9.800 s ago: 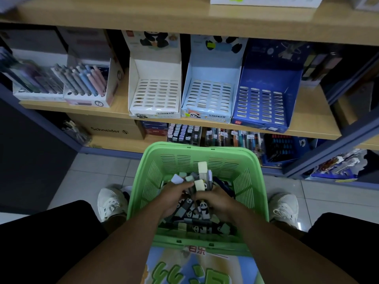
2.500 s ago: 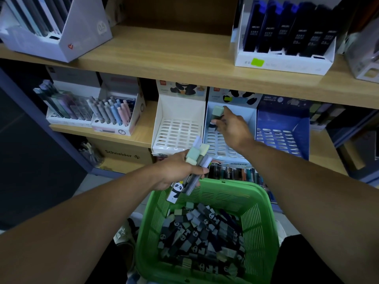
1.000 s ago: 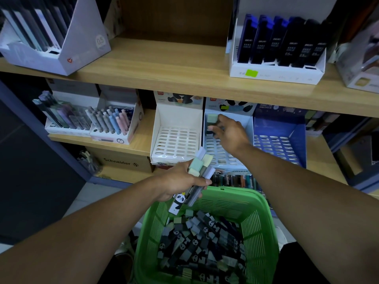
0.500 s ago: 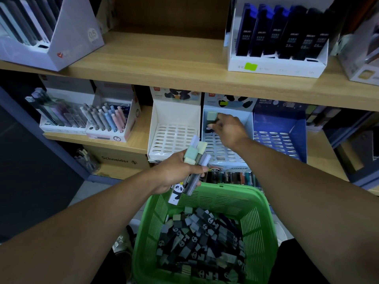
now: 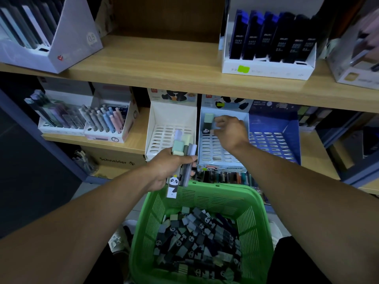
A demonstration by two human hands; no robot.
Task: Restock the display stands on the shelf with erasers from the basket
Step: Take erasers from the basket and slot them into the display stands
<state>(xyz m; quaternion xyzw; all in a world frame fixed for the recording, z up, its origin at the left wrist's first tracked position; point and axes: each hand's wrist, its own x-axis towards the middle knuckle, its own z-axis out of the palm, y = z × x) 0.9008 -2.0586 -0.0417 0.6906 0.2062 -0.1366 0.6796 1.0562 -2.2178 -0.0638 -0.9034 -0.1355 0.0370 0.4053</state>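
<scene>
Your right hand (image 5: 229,131) pinches an eraser (image 5: 209,125) standing on end at the back left corner of the light-blue stand (image 5: 222,158), pale green tip up. Your left hand (image 5: 167,171) grips a bundle (image 5: 182,158) of erasers, long axes upright, over the green basket (image 5: 262,228) full of erasers.

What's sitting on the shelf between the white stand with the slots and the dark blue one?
In the head view, the light blue stand sits between them, one green-topped eraser in its back corner, the right hand there.
</scene>
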